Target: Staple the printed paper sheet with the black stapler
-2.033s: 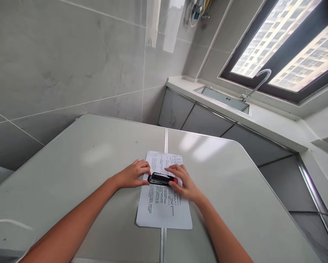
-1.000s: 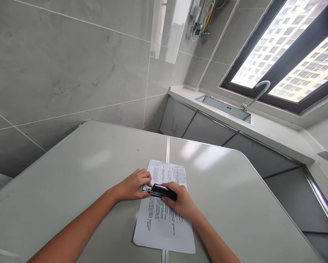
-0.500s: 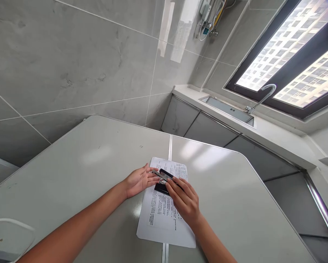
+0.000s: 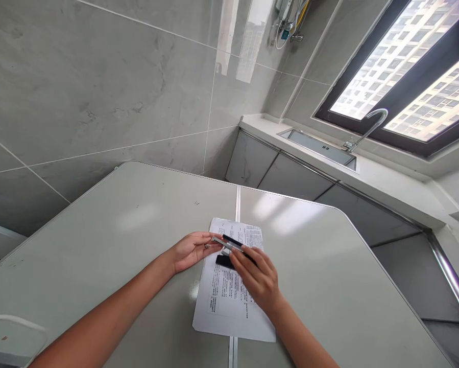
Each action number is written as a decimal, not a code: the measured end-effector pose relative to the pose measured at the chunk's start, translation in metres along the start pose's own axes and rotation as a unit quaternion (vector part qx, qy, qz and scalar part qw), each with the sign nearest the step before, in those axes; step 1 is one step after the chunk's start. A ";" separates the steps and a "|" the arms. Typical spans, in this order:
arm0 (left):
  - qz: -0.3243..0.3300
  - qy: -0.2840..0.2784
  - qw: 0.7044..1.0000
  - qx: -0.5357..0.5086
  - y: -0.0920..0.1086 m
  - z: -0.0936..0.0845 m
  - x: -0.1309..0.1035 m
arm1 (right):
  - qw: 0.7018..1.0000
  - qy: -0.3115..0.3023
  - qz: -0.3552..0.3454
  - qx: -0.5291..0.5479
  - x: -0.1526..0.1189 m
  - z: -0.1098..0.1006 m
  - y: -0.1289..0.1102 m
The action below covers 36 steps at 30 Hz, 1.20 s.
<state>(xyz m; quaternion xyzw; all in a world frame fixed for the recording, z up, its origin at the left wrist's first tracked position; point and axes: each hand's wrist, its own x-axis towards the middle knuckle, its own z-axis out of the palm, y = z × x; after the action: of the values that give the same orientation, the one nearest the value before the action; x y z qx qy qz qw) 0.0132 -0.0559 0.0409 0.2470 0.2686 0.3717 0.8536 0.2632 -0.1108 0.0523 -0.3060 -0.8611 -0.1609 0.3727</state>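
A black and silver stapler (image 4: 224, 260) is in my right hand (image 4: 258, 278), whose fingers are closed round its rear part. The stapler is spread wide, with its black top cover, silver magazine and black base apart. My left hand (image 4: 191, 251) is at the front end of the magazine, palm turned up and fingers curled in. A small greyish bit shows at its fingers, too small to name. Under the stapler and both hands' fingertips lie printed sheets of paper (image 4: 233, 322), covered with lines of text.
The pale table (image 4: 321, 276) has a metal seam down its middle, under the paper. Beyond stands a counter with a sink (image 4: 321, 148) and a curved faucet (image 4: 370, 130), below a window. A grey tiled wall (image 4: 99, 76) rises behind the table.
My left hand's fingers have curled in from a flatter, open palm toward the stapler's front end. My right hand still holds the stapler, which has tilted slightly. The view has shifted a little.
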 end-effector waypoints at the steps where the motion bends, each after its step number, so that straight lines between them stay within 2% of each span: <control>1: 0.007 0.008 1.000 0.000 0.000 -0.002 0.001 | 0.998 0.023 0.047 0.035 -0.001 -0.001 0.003; 3: 0.035 0.034 0.999 0.006 0.001 -0.005 0.003 | 0.978 0.040 0.160 0.128 -0.002 -0.003 0.009; 5: 0.081 0.068 0.994 0.018 0.002 -0.009 0.005 | 0.939 -0.014 0.262 0.224 -0.003 -0.005 0.014; 7: 0.123 0.091 0.988 0.037 0.001 -0.011 0.007 | 0.894 -0.095 0.329 0.288 -0.005 -0.005 0.016; 10: 0.149 0.112 0.980 0.073 0.000 -0.012 0.009 | 0.855 -0.152 0.371 0.328 -0.008 -0.001 0.016; 14: 0.158 0.109 0.977 0.093 0.001 -0.009 0.008 | 0.840 -0.191 0.381 0.336 -0.011 0.004 0.017; 17: 0.146 0.073 0.984 0.067 0.004 -0.004 0.004 | 0.844 -0.215 0.358 0.336 -0.010 0.003 0.022; 19: 0.140 0.042 0.987 0.064 0.005 0.000 0.001 | 0.857 -0.204 0.324 0.346 -0.008 0.001 0.025; 22: 0.163 0.026 0.979 0.119 0.003 0.004 0.000 | 0.889 -0.112 0.286 0.340 -0.004 -0.001 0.027; 25: 0.199 0.038 0.961 0.191 0.003 0.005 0.000 | 0.922 -0.007 0.272 0.275 0.006 -0.002 0.022; 27: 0.210 0.046 0.949 0.230 0.005 0.004 -0.001 | 0.940 0.016 0.242 0.239 0.018 -0.004 0.016; 31: 0.194 0.024 0.939 0.283 0.009 0.003 -0.007 | 0.962 -0.035 0.168 0.211 0.053 0.001 0.004; 36: 0.153 -0.044 0.952 0.263 0.010 0.002 -0.010 | 0.964 -0.136 0.090 0.211 0.086 0.021 0.000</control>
<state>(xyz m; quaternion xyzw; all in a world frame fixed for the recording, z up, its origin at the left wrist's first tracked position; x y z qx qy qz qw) 0.0036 -0.0580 0.0520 0.5170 0.2777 0.4030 0.7023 0.2055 -0.0649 0.1022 -0.3158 -0.8869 0.1021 0.3214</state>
